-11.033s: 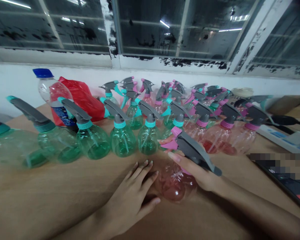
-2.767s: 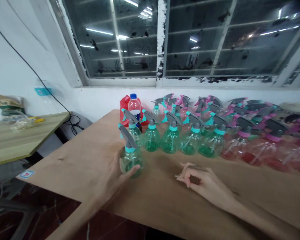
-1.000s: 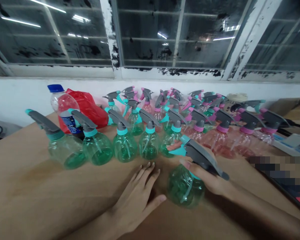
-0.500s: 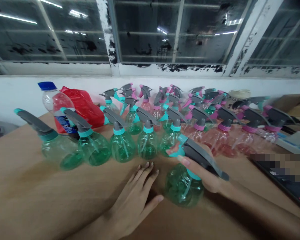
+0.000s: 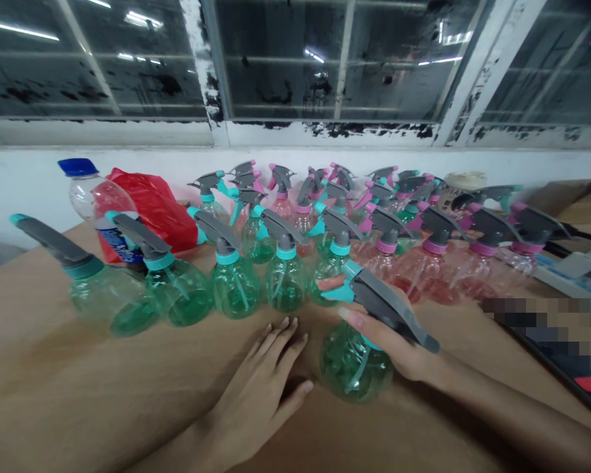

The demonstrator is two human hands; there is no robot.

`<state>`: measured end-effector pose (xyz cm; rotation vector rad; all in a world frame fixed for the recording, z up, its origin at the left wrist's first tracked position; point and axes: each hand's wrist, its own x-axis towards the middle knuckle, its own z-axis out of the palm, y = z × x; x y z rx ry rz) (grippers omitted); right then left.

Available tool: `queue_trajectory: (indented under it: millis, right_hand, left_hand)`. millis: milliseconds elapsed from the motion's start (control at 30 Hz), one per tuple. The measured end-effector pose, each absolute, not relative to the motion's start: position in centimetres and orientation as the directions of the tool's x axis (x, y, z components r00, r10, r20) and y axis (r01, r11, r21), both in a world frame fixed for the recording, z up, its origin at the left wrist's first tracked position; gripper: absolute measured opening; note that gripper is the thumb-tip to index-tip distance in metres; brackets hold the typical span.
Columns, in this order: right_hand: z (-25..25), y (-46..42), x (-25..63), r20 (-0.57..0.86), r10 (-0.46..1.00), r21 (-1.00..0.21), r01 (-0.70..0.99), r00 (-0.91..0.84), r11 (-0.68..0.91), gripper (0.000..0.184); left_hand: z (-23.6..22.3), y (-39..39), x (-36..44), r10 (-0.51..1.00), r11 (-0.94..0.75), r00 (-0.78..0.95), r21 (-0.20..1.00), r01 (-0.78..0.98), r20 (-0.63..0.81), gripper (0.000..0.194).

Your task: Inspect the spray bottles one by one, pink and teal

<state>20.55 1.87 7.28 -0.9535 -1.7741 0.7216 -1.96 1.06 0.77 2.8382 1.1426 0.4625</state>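
Observation:
My right hand (image 5: 398,345) is closed around the neck of a green spray bottle (image 5: 354,368) with a grey and turquoise trigger head. The bottle leans slightly, and I cannot tell whether its base touches the table. To its left, my left hand (image 5: 261,387) lies palm down on the wooden table (image 5: 142,394), fingers stretched and holding nothing. Just beyond its fingertips stands another green spray bottle (image 5: 286,286), part of a row. Farther right that row continues with pink spray bottles (image 5: 436,266) with grey and pink heads.
More spray bottles (image 5: 283,190) crowd behind the front row. At the back left are a blue-capped plastic bottle (image 5: 83,190) and a red plastic bag (image 5: 150,207). A dark flat device (image 5: 546,355) lies on the right, near a white power strip (image 5: 578,269). Windows (image 5: 280,59) line the wall behind.
The whole view has shifted slightly, so everything sits a little farther left. My right hand still grips the green spray bottle and my left hand still lies flat.

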Motion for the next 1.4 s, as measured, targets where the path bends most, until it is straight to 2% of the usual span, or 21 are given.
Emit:
queue_trajectory:
  millis: [567, 1167, 1267, 1400]
  right_hand:
    - [7.29, 1.82, 20.53, 0.473, 0.853, -0.807, 0.279, -0.222, 0.520, 0.027]
    - [7.34, 1.75, 20.20, 0.447, 0.862, -0.870, 0.110, -0.239, 0.481, 0.024]
    - [7.39, 1.75, 20.32, 0.453, 0.860, -0.859, 0.143, -0.235, 0.491, 0.024]
    - [7.56, 1.76, 20.59, 0.447, 0.860, -0.821, 0.270, -0.245, 0.503, 0.021]
  left_hand:
    - [0.63, 1.10, -2.08, 0.682, -0.728, 0.689, 0.132, 0.673, 0.246, 0.051]
    - [0.76, 1.03, -2.06, 0.684, -0.726, 0.693, 0.117, 0.678, 0.229, 0.050]
    - [0.74, 1.03, -2.00, 0.683, -0.725, 0.693, 0.104, 0.680, 0.230, 0.049]
    - [0.71, 1.09, -1.97, 0.673, -0.732, 0.704, 0.065, 0.679, 0.226, 0.050]
